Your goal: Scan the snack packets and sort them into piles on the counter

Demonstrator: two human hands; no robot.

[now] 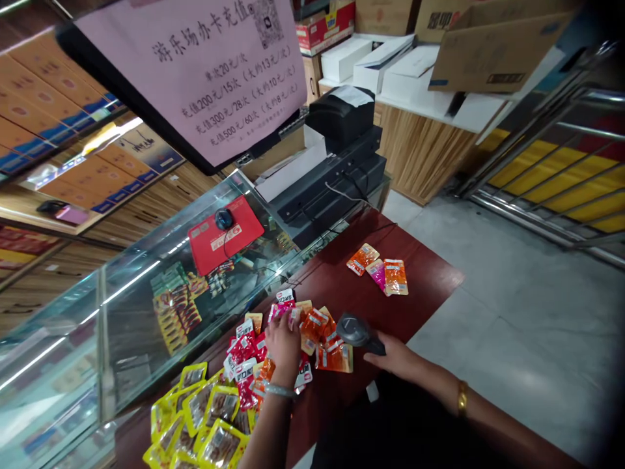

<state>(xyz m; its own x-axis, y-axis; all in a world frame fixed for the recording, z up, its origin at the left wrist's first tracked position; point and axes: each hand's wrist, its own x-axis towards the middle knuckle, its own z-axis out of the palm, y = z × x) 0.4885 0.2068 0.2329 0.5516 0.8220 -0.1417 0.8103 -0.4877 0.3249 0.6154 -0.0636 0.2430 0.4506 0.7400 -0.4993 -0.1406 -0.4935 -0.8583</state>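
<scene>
My left hand (284, 342) is in the middle of a pile of small snack packets, its fingers curled on a pink snack packet (282, 311). A barcode scanner (355, 331) is gripped in my right hand (390, 355), its head over the right edge of the pile. Beneath the scanner head lie orange snack packets (334, 357). Red-and-white packets (241, 348) sit left of my left hand, and yellow packets (215, 417) are heaped nearest me. Three packets lie apart on the far right of the dark red counter (420, 264), among them an orange packet (395, 277).
A glass display case (131, 306) runs along the counter's left side, with a red mat (205, 244) and a computer mouse (223, 219) on top. Beyond stand a monitor with a pink price sheet (209, 78) and a black printer (336, 117). Metal railings (561, 163) stand at right.
</scene>
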